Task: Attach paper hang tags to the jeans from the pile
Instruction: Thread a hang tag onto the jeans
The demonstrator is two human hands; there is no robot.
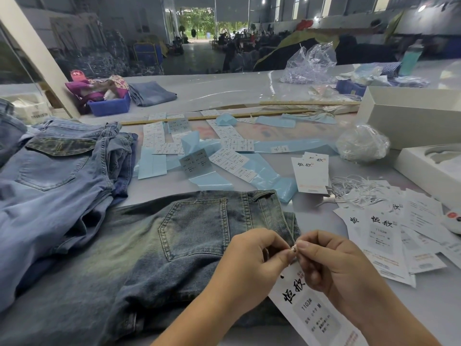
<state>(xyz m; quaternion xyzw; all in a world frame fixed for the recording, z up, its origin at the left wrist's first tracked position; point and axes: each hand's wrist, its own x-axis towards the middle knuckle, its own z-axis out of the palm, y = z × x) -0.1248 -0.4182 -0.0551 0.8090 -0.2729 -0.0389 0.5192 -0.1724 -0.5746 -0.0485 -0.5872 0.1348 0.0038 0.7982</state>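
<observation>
Denim jeans (174, 248) lie flat on the surface (224, 91) at centre, back pocket up. At 5 o'clock both hands meet over the waistband edge: the left hand (252, 260) and right hand (331, 265) each pinch a small white fastener (294, 249) between curled fingers. A tag (311, 310) hangs below them. Spare tags (389, 233) spread at 3 o'clock; the jeans pile (57, 171) sits at 9 o'clock.
</observation>
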